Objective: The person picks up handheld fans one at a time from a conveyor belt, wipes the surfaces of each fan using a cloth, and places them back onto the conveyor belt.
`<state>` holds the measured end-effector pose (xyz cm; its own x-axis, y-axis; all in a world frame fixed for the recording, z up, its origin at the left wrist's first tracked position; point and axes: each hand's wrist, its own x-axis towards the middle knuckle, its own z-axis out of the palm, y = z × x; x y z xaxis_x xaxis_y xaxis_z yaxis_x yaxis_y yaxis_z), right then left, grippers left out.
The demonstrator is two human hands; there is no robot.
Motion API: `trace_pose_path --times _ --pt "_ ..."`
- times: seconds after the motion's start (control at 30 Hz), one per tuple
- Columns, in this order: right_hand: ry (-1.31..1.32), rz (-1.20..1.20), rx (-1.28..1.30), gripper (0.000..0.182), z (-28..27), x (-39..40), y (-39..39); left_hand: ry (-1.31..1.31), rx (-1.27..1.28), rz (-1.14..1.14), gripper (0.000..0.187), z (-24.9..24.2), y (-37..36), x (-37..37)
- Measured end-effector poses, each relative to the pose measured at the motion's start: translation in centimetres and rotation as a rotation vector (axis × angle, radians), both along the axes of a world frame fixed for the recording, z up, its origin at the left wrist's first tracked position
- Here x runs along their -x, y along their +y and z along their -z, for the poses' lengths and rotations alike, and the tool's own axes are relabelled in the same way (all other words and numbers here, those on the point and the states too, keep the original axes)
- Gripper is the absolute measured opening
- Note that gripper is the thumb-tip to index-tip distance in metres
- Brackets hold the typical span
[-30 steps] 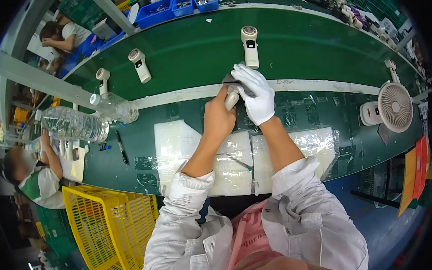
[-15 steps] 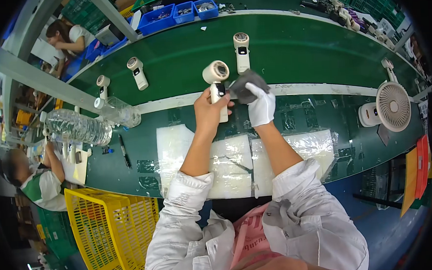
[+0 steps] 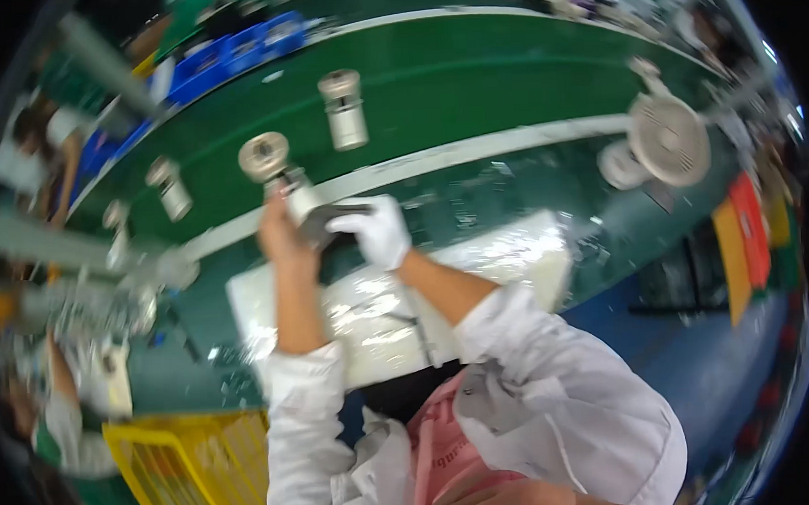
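Observation:
My bare left hand [image 3: 284, 231] is closed around a cream handheld fan [image 3: 265, 156], its round head tilted up and to the left. On my right hand [image 3: 381, 232] is a white glove, and its fingers pinch a dark grey cloth [image 3: 319, 228]. The cloth lies against the lower part of the fan's handle, beside my left fingers, and hides the handle's end. Beyond my hands another cream handheld fan [image 3: 343, 109] lies on the green belt [image 3: 451, 85]. The frame is blurred by motion.
Foam sheets under clear film [image 3: 372, 323] cover part of the bench. A larger round fan [image 3: 668, 138] stands at right. Plastic bottles [image 3: 133, 303] and a yellow crate [image 3: 187, 465] are at left, with a co-worker [image 3: 70, 425]. Blue bins [image 3: 229, 56] line the far side.
The view has turned and shifted. My right hand has brought the grey cloth from beside the fan to its lower handle, and the fan now leans further left.

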<state>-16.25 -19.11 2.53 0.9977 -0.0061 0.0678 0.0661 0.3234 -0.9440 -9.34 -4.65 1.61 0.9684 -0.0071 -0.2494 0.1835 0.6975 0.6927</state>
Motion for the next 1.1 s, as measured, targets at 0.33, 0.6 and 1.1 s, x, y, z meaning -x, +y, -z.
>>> trace_pose_path --times 0.33,0.6,1.1 --pt "-0.258 0.456 -0.072 0.036 1.1 -1.5 3.8 -0.151 -0.229 0.198 0.045 1.0 -4.0 2.1" --pt "-0.116 -0.06 -0.395 0.037 0.9 -0.7 3.5 -0.258 -0.262 -0.331 0.035 -0.7 -1.3 -1.8" --pt "0.242 0.119 -1.123 0.036 2.9 -5.9 -4.0 -0.497 -2.081 -0.253 0.068 2.0 -0.4 -15.9"
